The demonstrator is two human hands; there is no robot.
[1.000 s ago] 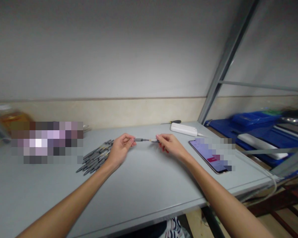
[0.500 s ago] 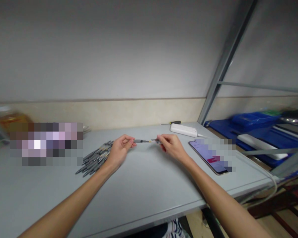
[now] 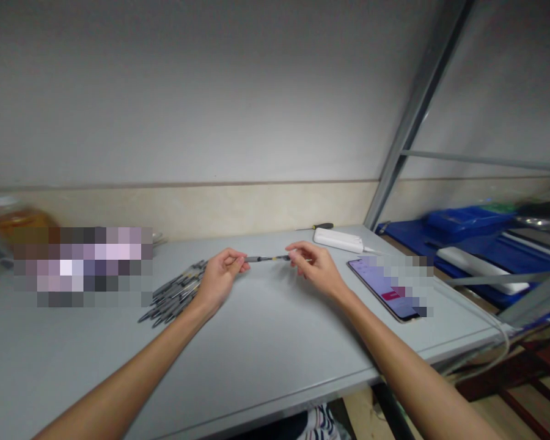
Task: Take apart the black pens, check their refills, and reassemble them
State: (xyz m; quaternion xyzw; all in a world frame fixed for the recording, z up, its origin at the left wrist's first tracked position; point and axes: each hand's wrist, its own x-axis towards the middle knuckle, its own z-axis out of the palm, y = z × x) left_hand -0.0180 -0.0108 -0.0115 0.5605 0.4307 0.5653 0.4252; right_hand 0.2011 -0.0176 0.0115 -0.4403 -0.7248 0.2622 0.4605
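Head view: left hand (image 3: pixel 220 278) and right hand (image 3: pixel 314 269) hold pen (image 3: pixel 266 258) level above bench (image 3: pixel 266 342), fingers of both clamped on its ends. Right hand shifted slightly inward since a second ago (parts pressing together, likely). Pen pile (image 3: pixel 176 290) beside left hand; phone (image 3: pixel 385 287) right.

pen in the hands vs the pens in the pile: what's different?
The pen is lifted off the table, pinched at its ends by the left hand and right hand; the pile of pens lies flat on the table, untouched. The pen is held level, left to right; the pile's pens lie slanted, bunched together. Both look dark grey and slim.
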